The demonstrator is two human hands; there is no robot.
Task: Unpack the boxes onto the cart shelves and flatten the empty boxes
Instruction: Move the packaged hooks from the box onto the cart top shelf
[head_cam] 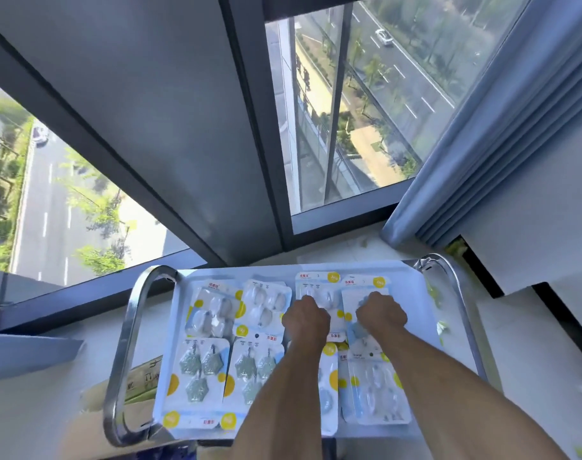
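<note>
Both hands down on the far right of the cart's top shelf [415,270]: left hand [305,318] and right hand [381,315] are fisted, knuckles up, each resting on a blister pack; whether the fingers pinch the cards is hidden, cannot tell. Hook packs [203,376] cover the shelf in two overlapping rows. Cardboard box [140,380] sits low left, beside the cart handle [130,327], not yet flattened. Risks: slick overlapping cards could slide, near-edge packs could tip off if nudged. Writing: yellow round stickers, red Chinese brand tags, too blurred to read; box print also illegible.
</note>
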